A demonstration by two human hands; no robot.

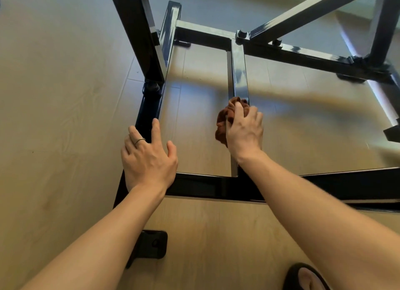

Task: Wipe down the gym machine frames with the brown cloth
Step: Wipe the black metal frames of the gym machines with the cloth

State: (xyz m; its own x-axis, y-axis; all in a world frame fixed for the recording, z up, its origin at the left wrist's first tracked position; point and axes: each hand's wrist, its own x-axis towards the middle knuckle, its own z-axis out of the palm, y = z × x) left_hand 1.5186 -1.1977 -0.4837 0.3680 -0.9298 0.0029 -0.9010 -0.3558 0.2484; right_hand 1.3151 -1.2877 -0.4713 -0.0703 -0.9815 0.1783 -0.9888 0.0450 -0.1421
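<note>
The pale wood-grain plank floor (65,95) fills the view, lit in soft streaks of daylight. On it stands the glossy black square-tube steel gym machine frame (239,73), its base rails forming a rectangle with one centre bar running away from the person and slanted uprights rising out of view at the top. Its paint reflects blue-white glare, and bolted joints show at the far corners.

The right hand (244,131) has its grip curled round the bunched rust-brown terry cloth (224,121), pressing it onto the centre bar about halfway along; folds of cloth spill out to the left of the grip and above the fingertips. The bar continues bare beyond the grip and passes under the wrist toward the near cross rail.

The left hand (147,159), well to the left of that grip, lies flat with fingers spread and straight on the left side rail near its corner with the near rail, holding nothing. A thin metal ring (140,140) sits on one finger.

Nearer the person than both hands, a black rubber foot pad (151,244) lies on the floor, and a black sandal strap over a bare foot (307,279) shows at the bottom edge.
</note>
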